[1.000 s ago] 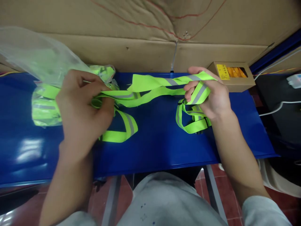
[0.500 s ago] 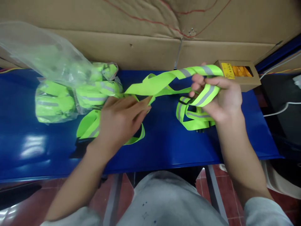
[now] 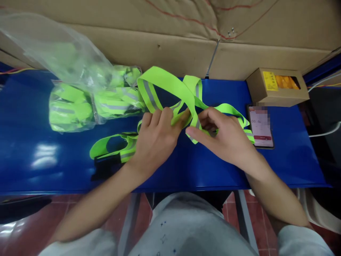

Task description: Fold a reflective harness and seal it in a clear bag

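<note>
A neon-green reflective strap [image 3: 167, 76] with grey stripes is looped up between my hands over the blue table [image 3: 202, 170]. My left hand [image 3: 158, 137] is closed on the strap near its middle, fingertips partly hidden. To its right, my right hand [image 3: 226, 137] has thumb and curled fingers around another part of the strap. More of the webbing runs behind my right hand. On the left, below my left wrist, lies a bunched strap section [image 3: 106, 145] with a black piece [image 3: 106, 165] beside it.
Clear plastic bags [image 3: 70, 108] of folded green straps sit at the back left, under a larger plastic bag [image 3: 61, 53]. A cardboard box [image 3: 282, 96] with orange contents stands at the back right. In front of it lies a phone [image 3: 263, 135]. A cardboard panel [image 3: 128, 42] borders the back.
My right hand has moved left toward my left hand, which shifted slightly right. The strap stretched between them now stands in a raised loop. The phone has come into view.
</note>
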{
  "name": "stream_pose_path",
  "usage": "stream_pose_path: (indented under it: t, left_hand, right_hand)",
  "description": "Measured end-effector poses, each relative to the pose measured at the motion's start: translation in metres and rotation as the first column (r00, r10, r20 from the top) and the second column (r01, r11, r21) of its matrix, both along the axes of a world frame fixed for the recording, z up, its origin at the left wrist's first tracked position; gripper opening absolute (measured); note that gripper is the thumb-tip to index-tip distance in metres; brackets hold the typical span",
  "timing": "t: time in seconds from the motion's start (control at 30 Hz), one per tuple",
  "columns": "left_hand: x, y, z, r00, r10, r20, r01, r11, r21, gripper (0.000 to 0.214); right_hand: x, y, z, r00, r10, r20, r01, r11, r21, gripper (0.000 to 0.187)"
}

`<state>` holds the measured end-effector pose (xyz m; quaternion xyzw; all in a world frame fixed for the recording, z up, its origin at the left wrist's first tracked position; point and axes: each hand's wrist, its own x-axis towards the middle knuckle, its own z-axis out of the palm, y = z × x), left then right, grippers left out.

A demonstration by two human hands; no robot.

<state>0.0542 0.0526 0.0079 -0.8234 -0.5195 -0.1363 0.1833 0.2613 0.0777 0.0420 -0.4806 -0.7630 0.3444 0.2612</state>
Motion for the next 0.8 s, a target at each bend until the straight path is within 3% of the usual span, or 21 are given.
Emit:
stream_pose_path:
  t: [0.07,0.1,0.17,0.27,0.37,0.43,0.53,0.7,0.8]
  left_hand:
    - [0.003,-0.003,-0.001,1.0,-0.005,0.008,0.004,1.0,0.02,0.04]
    - [0.005,-0.003,-0.001,1.0,-0.013,0.021,0.012,1.0,0.026,0.043]
    - [0.006,-0.004,-0.002,0.998,-0.021,0.066,0.019,0.999,0.026,0.046]
    - [0.007,-0.002,-0.004,0.982,0.0,0.187,0.0,1.0,-0.002,0.04]
    - [0.006,0.001,-0.005,0.925,0.029,0.38,0.015,0.994,-0.112,0.036]
    - [0.005,0.005,-0.004,0.835,0.081,0.544,0.064,0.968,-0.242,0.034]
    - [0.001,0.012,-0.003,0.631,0.202,0.749,0.213,0.883,-0.417,0.033]
    - [-0.005,0.02,-0.003,0.358,0.263,0.896,0.399,0.825,-0.401,0.022]
    - [-0.007,0.02,0.001,0.234,0.254,0.938,0.486,0.806,-0.339,0.019]
  right_hand:
    - [-0.006,-0.001,-0.007,0.992,-0.118,0.035,0.115,0.99,0.086,0.023]
    - [-0.006,0.0,-0.01,0.991,-0.134,0.012,0.133,0.989,0.064,0.022]
    - [0.0,0.007,-0.016,0.983,-0.146,-0.109,0.137,0.987,-0.084,0.022]
    - [0.009,0.019,-0.024,0.916,-0.217,-0.337,0.097,0.936,-0.34,0.02]
    - [0.009,0.024,-0.029,0.832,-0.268,-0.486,0.015,0.886,-0.464,0.014]
    - [0.006,0.024,-0.029,0.781,-0.292,-0.551,-0.053,0.849,-0.526,0.011]
    - [0.001,0.024,-0.027,0.718,-0.336,-0.61,-0.153,0.778,-0.609,0.01]
    - [0.0,0.024,-0.027,0.706,-0.283,-0.649,-0.342,0.666,-0.663,0.009]
    - [-0.001,0.021,-0.028,0.734,-0.152,-0.662,-0.366,0.732,-0.574,0.009]
